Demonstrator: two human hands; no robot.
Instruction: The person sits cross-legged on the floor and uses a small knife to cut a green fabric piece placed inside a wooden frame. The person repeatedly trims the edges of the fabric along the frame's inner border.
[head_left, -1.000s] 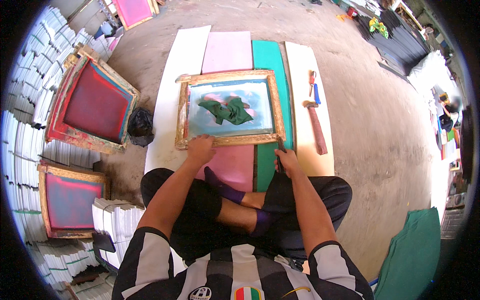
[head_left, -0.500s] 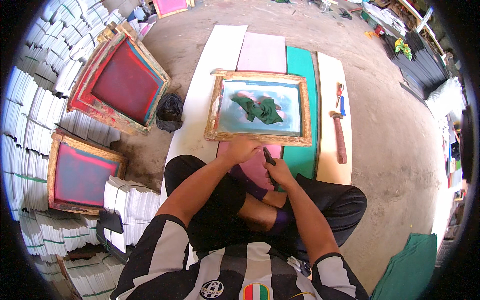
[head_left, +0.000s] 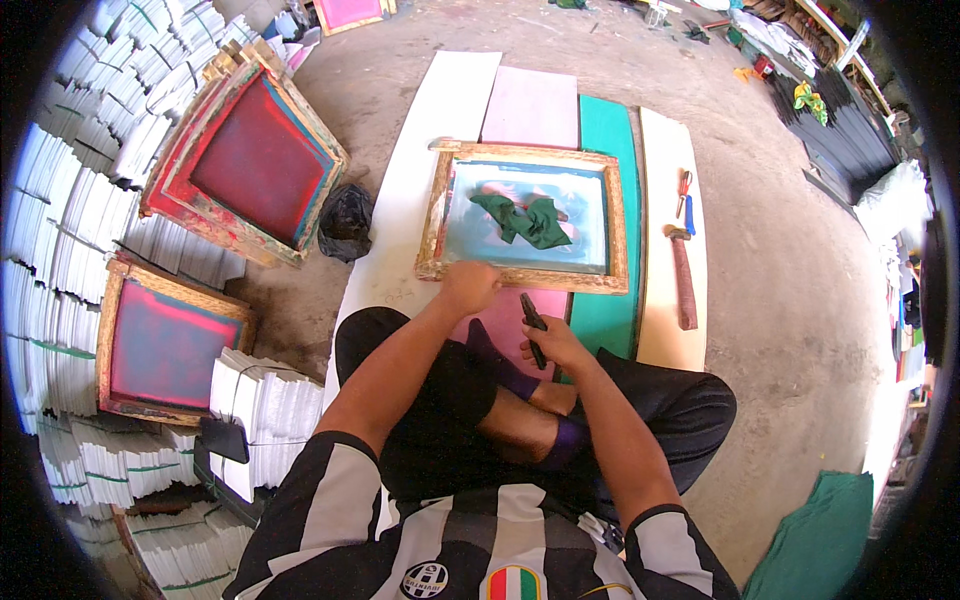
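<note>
A wooden screen-printing frame (head_left: 520, 280) lies flat on the boards in front of my crossed legs. Its mesh is pale blue and white, and a crumpled dark green cloth (head_left: 540, 222) rests on it. My left hand (head_left: 470, 288) is at the frame's near rail, left of its middle, with fingers curled in; whatever they may pinch is hidden. Just short of the same rail, my right hand (head_left: 556, 344) grips dark pliers (head_left: 534, 318), tip pointing up toward the frame and apart from it.
On the cream board at right lie a hammer (head_left: 685, 280), a screwdriver (head_left: 684, 185) and a blue-handled tool (head_left: 689, 215). More screen frames (head_left: 250, 160) lean at left by stacked white sheets (head_left: 60, 300) and a black plastic bag (head_left: 345, 222). Green sheets (head_left: 815, 540) lie at lower right.
My left hand has drawn slightly left, away from the pliers, its fingers more curled. My right hand with the pliers has shifted a little left, widening the gap between the hands.
</note>
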